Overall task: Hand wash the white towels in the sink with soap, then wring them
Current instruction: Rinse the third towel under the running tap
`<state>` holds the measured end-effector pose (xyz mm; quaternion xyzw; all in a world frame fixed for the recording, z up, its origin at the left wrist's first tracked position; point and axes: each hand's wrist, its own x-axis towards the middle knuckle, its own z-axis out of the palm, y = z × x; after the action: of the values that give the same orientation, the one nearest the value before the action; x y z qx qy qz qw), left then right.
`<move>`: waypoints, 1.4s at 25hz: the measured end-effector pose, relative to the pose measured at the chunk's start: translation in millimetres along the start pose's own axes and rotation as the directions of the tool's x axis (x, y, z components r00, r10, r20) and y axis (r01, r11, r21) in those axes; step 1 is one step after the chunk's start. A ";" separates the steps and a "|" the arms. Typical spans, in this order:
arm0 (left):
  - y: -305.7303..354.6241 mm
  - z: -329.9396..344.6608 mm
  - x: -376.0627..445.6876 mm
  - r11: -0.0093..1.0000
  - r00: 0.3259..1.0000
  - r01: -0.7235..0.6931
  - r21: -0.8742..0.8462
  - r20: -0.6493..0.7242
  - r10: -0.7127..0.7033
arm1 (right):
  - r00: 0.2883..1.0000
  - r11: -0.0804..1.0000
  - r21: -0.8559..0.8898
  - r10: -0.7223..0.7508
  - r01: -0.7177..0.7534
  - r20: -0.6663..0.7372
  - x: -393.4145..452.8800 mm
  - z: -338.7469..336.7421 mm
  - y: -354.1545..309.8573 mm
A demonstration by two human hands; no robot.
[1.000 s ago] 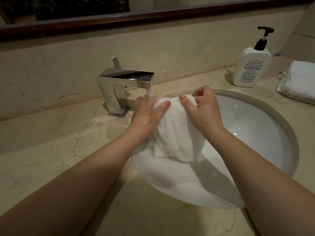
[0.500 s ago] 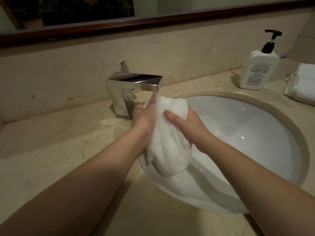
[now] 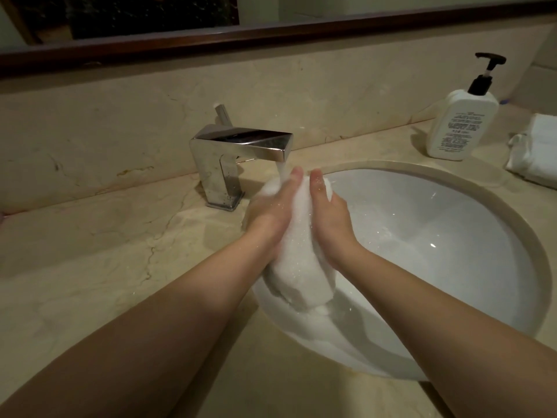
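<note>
towel [image 3: 297,267] white | faucet [image 3: 241,146] chrome | counter [image 3: 120,251] beige marble

The left hand [image 3: 272,211] and right hand [image 3: 327,217] press a bunched white terry towel [image 3: 297,263] between them, over the left part of the round white basin sink [image 3: 452,251]. Just behind and left of the left hand stands the square chrome tap [image 3: 232,158], its stream of water [image 3: 282,173] landing at the left fingertips. Well behind and right of the right hand, on the beige marble counter [image 3: 105,267], stands a white pump bottle with black nozzle [image 3: 461,122], a folded white cloth [image 3: 536,152] just right of it.
</note>
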<state>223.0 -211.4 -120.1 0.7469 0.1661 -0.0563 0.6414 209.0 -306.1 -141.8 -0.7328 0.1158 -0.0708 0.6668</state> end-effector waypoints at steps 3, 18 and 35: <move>3.2 -2.0 -0.3 0.996 0.999 -0.043 0.081 -0.021 0.045 | 0.997 0.998 -0.066 -0.019 0.014 -0.075 3.7 2.3 2.5; -9.4 3.9 13.7 0.978 0.989 0.141 -0.152 0.062 -0.133 | 0.977 0.978 -0.020 0.208 -0.207 0.052 7.1 -25.5 4.7; -11.5 2.0 11.0 0.998 0.957 0.029 -0.058 0.290 -0.011 | 0.994 0.995 0.097 -0.017 0.027 -0.106 6.6 -31.2 9.3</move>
<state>229.9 -210.0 -134.4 0.7086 0.0794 -0.1664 0.6811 206.6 -338.6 -148.3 -0.6954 0.1390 -0.1222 0.6944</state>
